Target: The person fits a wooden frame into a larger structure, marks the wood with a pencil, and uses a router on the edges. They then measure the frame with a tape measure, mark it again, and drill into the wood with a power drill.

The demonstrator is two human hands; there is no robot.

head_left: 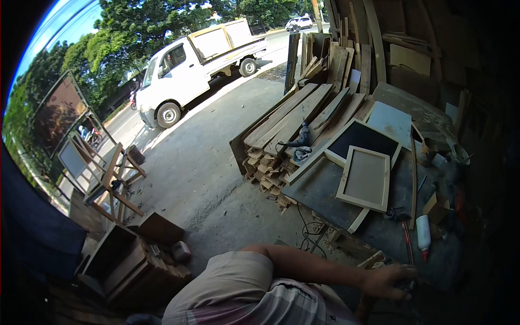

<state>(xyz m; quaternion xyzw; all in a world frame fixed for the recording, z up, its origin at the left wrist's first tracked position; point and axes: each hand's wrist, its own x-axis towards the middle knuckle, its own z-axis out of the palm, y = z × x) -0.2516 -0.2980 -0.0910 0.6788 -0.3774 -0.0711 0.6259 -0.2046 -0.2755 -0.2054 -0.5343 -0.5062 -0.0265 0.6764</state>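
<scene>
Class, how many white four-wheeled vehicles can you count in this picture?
2: a pickup truck left of centre in the upper part, and a car farther off, near the top edge. Others may be hidden.

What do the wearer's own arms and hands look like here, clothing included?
The left arm has a short, pale sleeve of a plaid shirt and is bare below it; the left hand shows no glove. The right arm and right hand cannot be clearly made out.
</scene>
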